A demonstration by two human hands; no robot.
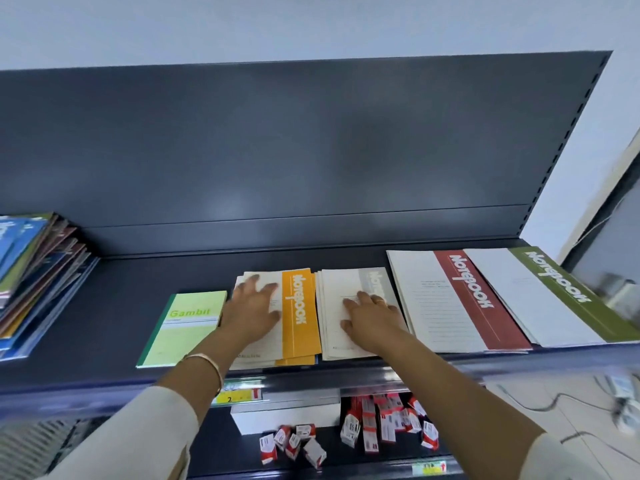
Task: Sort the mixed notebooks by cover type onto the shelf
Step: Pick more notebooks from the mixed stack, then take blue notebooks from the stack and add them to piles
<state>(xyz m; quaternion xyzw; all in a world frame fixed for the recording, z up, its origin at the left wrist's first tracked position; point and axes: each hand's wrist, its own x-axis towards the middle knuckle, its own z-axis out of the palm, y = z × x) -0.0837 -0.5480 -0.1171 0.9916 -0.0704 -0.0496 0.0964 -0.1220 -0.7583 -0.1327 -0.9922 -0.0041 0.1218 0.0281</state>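
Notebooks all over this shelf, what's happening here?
A person is sorting notebooks into stacks by cover on a dark shelf. The left hand lies flat on the orange-striped stack, the right hand flat on the grey-striped stack beside it. A red-striped stack and an olive-striped stack lie further right, a green Gambit notebook lies to the left, and a mixed pile sits at the far left end.

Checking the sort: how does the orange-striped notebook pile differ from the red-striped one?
The orange-striped pile looks smaller in format than the red-striped pile. The left hand rests flat on the orange-striped pile; nothing touches the red-striped pile. Both lie flat on the shelf, white covers with a coloured Notebook band.
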